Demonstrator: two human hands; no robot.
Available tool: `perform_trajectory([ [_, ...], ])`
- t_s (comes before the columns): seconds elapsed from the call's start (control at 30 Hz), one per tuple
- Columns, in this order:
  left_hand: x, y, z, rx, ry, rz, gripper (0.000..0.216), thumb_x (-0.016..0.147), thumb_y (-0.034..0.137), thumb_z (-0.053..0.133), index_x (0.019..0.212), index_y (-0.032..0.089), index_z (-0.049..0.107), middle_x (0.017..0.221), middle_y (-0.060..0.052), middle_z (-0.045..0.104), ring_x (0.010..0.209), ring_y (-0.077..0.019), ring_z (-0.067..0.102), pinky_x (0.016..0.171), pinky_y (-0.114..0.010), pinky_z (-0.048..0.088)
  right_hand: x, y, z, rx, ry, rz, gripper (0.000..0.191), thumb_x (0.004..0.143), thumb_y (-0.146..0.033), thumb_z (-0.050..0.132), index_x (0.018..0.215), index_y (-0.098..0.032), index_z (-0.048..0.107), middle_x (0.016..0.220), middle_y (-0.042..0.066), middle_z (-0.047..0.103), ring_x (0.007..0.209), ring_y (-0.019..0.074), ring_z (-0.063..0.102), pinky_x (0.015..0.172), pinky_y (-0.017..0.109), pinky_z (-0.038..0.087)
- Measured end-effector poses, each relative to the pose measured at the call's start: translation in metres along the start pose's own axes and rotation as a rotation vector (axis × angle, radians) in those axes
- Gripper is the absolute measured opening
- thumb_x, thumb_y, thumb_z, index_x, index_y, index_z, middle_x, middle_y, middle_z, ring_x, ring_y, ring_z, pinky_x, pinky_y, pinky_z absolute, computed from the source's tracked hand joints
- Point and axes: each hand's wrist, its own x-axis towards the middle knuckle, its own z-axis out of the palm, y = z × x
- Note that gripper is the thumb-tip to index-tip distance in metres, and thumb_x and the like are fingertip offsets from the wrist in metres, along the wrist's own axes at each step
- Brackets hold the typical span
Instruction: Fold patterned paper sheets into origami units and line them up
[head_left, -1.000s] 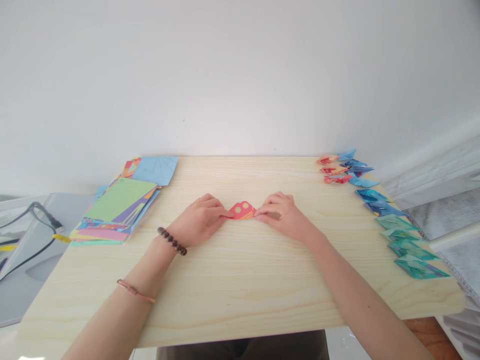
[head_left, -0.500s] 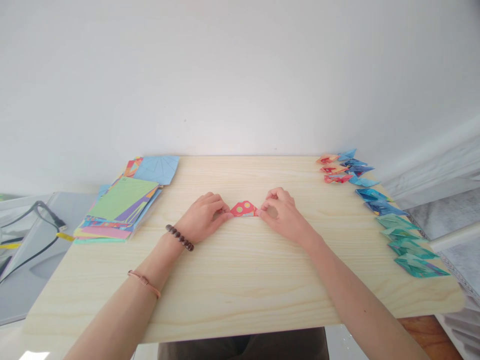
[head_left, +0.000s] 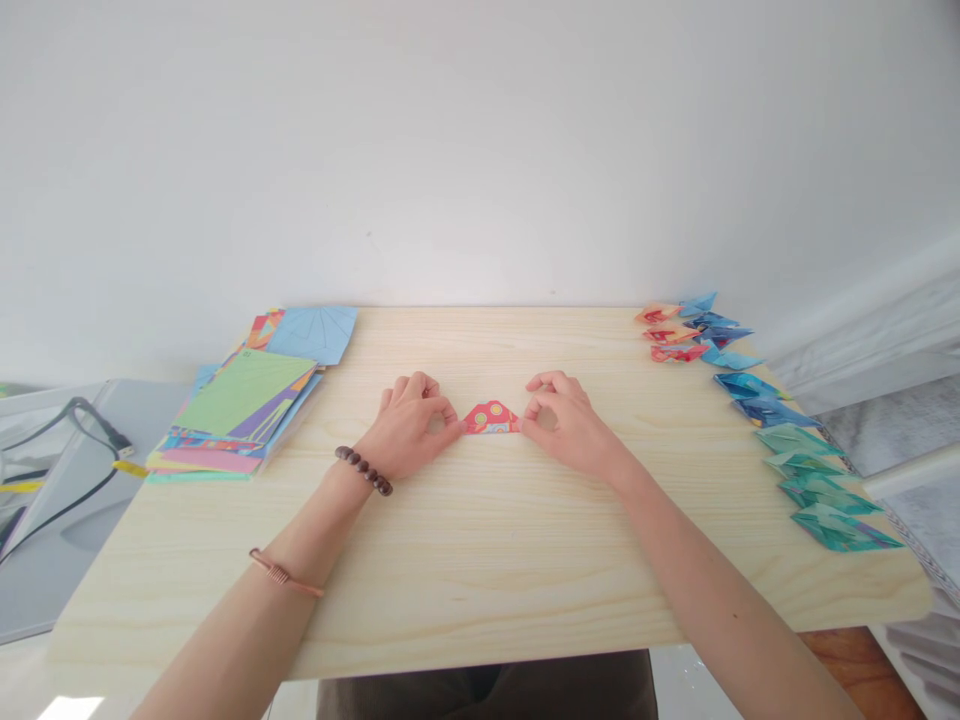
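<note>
A small folded piece of red origami paper [head_left: 491,415] with yellow-green and orange dots lies on the wooden table, between my two hands. It is a low trapezoid with pointed side corners, and a bluish-white patch shows along its near edge. My left hand [head_left: 412,425] pinches its left corner between thumb and forefinger; a dark bead bracelet and a copper bangle are on that arm. Its right corner sits between the thumb and forefinger of my right hand [head_left: 570,425]. The fingertips cover both corners.
On the left of the table [head_left: 480,580] lies a stack of coloured paper sheets [head_left: 240,395], topped by a green one. Several folded paper pieces line the right side: red ones [head_left: 675,335], blue ones [head_left: 750,385] and green ones [head_left: 832,490]. A white wall [head_left: 480,150] rises behind.
The fingers of both hands have shifted slightly at the corners of the red paper, and more of its near-edge patch shows. The view has tilted a little.
</note>
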Motion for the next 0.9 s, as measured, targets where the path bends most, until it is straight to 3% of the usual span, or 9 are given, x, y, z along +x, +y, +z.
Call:
perform_trajectory([
  [0.27, 0.002, -0.002, 0.003, -0.050, 0.002, -0.119, 0.035, 0.074, 0.056, 0.055, 0.068, 0.023, 0.066, 0.101, -0.003, 0.041, 0.102, -0.0249, 0.037, 0.092, -0.047, 0.028, 0.002, -0.002, 0.002, 0.006, -0.006, 0.080, 0.012, 0.072, -0.027, 0.059, 0.062, -0.021, 0.057, 0.106, 0.003, 0.050, 0.100, 0.0222, 0.046, 0.093, 0.043, 0.034],
  [0.5, 0.003, -0.007, 0.003, -0.031, 0.014, -0.140, 0.030, 0.072, 0.054, 0.059, 0.077, 0.025, 0.066, 0.111, -0.003, 0.040, 0.111, -0.0280, 0.034, 0.095, -0.051, 0.025, 0.005, -0.002, 0.002, 0.020, -0.025, 0.114, 0.013, 0.070, -0.029, 0.060, 0.061, -0.021, 0.056, 0.104, 0.003, 0.051, 0.099, 0.0224, 0.045, 0.093, 0.043, 0.034],
  [0.73, 0.003, -0.008, 0.005, -0.031, 0.013, 0.214, 0.021, 0.088, 0.034, 0.047, 0.097, 0.037, 0.066, 0.123, -0.001, 0.034, 0.124, -0.0256, 0.023, 0.105, -0.049, 0.017, 0.005, -0.002, 0.001, 0.049, -0.030, 0.119, 0.009, 0.070, -0.027, 0.060, 0.064, -0.022, 0.056, 0.102, 0.002, 0.051, 0.099, 0.0219, 0.046, 0.093, 0.042, 0.034],
  [0.9, 0.005, -0.012, 0.007, 0.002, -0.033, 0.299, 0.028, 0.089, 0.028, 0.045, 0.103, 0.044, 0.063, 0.126, 0.000, 0.032, 0.128, -0.0286, 0.017, 0.105, -0.053, 0.016, 0.005, -0.002, 0.000, 0.051, -0.035, 0.119, 0.010, 0.070, -0.027, 0.061, 0.064, -0.022, 0.056, 0.101, 0.002, 0.051, 0.099, 0.0219, 0.046, 0.093, 0.042, 0.034],
])
